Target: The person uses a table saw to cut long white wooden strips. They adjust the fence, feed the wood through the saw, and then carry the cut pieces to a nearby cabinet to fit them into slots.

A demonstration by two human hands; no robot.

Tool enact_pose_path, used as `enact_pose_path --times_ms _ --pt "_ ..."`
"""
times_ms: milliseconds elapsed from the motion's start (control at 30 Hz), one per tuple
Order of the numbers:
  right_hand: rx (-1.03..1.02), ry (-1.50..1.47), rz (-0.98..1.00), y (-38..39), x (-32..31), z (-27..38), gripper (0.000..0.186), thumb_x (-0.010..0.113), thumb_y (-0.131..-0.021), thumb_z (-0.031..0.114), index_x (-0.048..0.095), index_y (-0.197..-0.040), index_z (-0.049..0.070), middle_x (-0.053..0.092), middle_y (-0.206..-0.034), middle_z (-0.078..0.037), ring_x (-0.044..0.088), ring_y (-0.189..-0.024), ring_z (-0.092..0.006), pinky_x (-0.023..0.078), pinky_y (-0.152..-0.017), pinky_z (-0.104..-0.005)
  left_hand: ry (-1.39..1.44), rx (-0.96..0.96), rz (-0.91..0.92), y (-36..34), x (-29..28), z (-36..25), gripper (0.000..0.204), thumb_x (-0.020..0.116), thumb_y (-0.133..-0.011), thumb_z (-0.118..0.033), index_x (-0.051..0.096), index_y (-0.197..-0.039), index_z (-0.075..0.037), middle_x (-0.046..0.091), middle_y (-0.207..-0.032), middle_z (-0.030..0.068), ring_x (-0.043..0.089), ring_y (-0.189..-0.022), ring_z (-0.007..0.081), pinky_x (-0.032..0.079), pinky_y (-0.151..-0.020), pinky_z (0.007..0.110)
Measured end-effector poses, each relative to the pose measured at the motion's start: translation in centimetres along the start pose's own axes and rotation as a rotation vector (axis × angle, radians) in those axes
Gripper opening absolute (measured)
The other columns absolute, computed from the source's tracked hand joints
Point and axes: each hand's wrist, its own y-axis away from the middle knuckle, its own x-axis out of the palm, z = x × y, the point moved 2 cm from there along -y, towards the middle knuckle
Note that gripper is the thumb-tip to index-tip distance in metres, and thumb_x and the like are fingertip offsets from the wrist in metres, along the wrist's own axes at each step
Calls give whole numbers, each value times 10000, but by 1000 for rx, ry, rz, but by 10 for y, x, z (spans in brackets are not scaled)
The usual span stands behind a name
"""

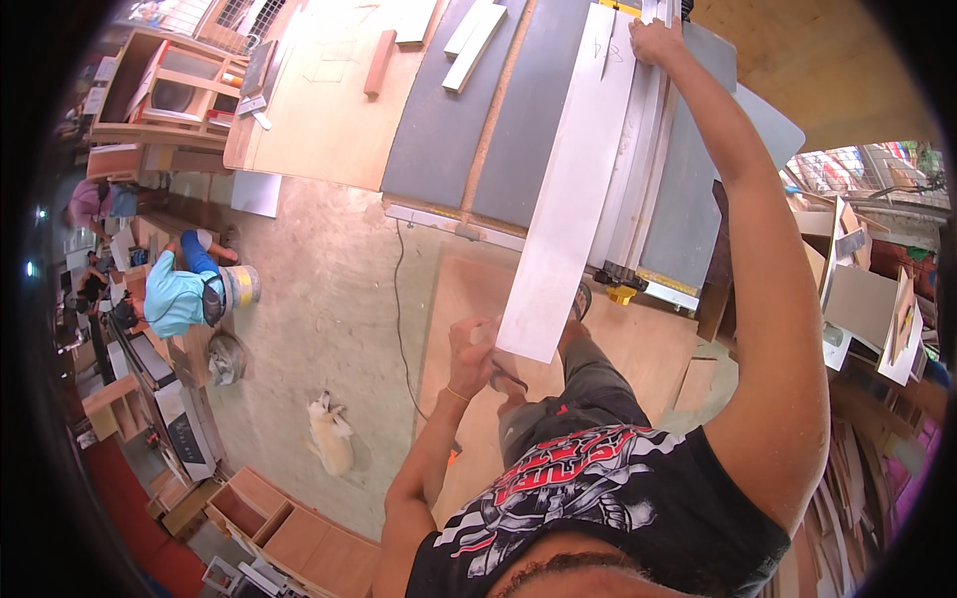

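A long white board (573,189) lies lengthwise on a grey table saw (533,130), along a metal rip fence (636,169). Its near end juts out past the table's front edge. My left hand (471,354) is closed at the near left corner of the board, with some fingers hidden by it. Stretched far forward, my right hand (656,42) has its fingers curled over the far part of the fence, beside the board. A black and yellow fence clamp (622,282) sits at the front rail.
Short white strips (474,50) and a reddish wood block (380,63) lie left of the board. A dark cable (399,299) runs down to the floor, where a pale dog (331,436) lies. Someone in a turquoise shirt (179,289) works at left. Offcuts (867,289) are piled at right.
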Motion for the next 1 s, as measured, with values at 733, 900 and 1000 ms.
enact_pose_path --times_ms 733,900,1000 --pt "38 -151 -125 -41 -8 -19 358 534 -894 178 712 -1198 114 661 -1300 -99 541 -1309 -275 87 -1208 -647 -39 37 5 -56 7 -8 594 671 -745 75 674 -1317 -86 544 -1235 132 468 -1197 311 339 -1039 428" --pt "38 -139 -166 -53 -8 -26 384 511 -909 172 699 -1236 99 633 -1350 -103 506 -1347 -285 85 -1213 -639 -58 47 8 -69 8 -9 574 673 -748 74 679 -1302 -77 542 -1232 138 464 -1190 317 337 -1036 430" --pt "46 -141 -196 -64 -2 -32 381 512 -912 179 701 -1232 96 625 -1366 -108 472 -1374 -295 104 -1211 -632 -67 37 10 -80 8 -14 554 675 -753 66 689 -1287 -82 540 -1233 138 460 -1190 321 337 -1034 431"
